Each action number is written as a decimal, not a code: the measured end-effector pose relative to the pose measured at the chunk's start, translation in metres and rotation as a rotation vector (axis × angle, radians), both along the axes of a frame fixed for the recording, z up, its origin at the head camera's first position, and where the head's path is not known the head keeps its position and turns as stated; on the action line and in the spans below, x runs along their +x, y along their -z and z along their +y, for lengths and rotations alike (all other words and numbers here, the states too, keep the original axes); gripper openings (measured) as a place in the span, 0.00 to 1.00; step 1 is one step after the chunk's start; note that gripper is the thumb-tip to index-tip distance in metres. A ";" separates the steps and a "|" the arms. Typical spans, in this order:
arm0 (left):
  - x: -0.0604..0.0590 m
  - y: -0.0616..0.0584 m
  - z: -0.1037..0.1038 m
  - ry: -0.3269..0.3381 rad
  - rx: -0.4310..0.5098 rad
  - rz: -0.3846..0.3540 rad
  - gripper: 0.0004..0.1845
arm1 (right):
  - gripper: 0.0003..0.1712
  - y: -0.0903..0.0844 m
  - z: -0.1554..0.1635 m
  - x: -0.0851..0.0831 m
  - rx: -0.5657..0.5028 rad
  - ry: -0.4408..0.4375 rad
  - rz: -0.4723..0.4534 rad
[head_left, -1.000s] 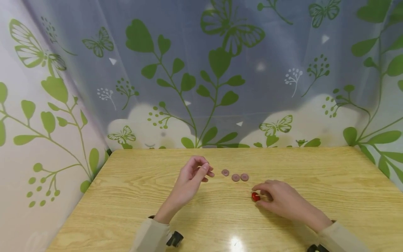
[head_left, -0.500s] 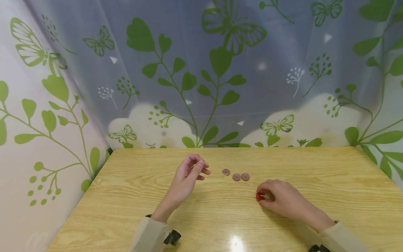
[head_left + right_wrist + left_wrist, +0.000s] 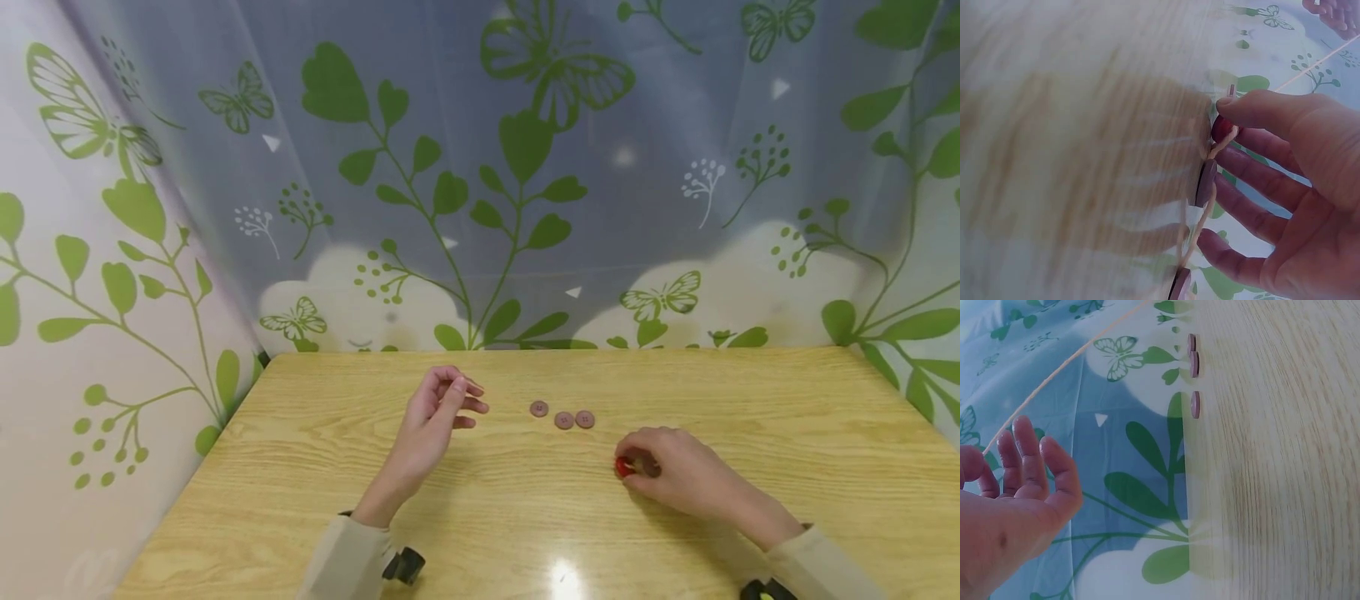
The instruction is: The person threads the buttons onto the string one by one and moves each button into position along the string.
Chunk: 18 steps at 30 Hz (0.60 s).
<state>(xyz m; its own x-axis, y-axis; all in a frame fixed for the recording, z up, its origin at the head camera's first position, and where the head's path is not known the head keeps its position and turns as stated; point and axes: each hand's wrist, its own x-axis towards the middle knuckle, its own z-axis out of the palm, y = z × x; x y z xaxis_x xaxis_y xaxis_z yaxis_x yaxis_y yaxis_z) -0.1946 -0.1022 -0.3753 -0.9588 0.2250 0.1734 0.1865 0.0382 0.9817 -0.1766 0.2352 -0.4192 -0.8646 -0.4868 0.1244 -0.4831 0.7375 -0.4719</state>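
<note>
Head: I see my right hand [image 3: 678, 473] pinching the red bead [image 3: 623, 467] on the table [image 3: 300, 467]; three mauve buttons [image 3: 563, 420] at its 11 o'clock.
Left wrist: my left hand [image 3: 1013, 487] raised, fingers loose, holding nothing I can see.
Right wrist: thumb and finger grip bead and string [image 3: 1210, 194].

Three buttons [image 3: 563, 416] on table [image 3: 300, 467], between left hand [image 3: 433, 417], right hand [image 3: 675, 471]

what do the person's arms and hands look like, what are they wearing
Both hands are bare: no gloves, rings or watch show on the left hand or the right hand. Each forearm wears a plain beige long sleeve, the left sleeve and the right sleeve, ending at the wrist. A small black device sits under each wrist.
</note>
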 end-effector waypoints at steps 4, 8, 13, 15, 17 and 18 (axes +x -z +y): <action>0.000 0.001 0.000 0.006 0.004 -0.004 0.10 | 0.10 0.000 0.003 0.000 -0.024 -0.016 -0.014; 0.000 0.002 0.000 0.007 0.007 -0.006 0.10 | 0.10 0.000 0.006 0.001 -0.038 -0.026 -0.026; 0.000 0.002 0.001 -0.012 0.004 -0.003 0.09 | 0.10 0.000 0.009 0.001 -0.040 -0.027 -0.036; 0.000 0.003 0.003 -0.012 -0.015 -0.003 0.09 | 0.10 0.001 0.009 0.001 -0.040 -0.026 -0.038; 0.000 0.005 0.005 -0.005 -0.037 -0.004 0.08 | 0.11 0.001 0.009 0.001 -0.035 -0.026 -0.034; 0.001 0.006 0.006 -0.001 -0.047 -0.003 0.08 | 0.11 0.001 0.009 0.001 -0.030 -0.025 -0.030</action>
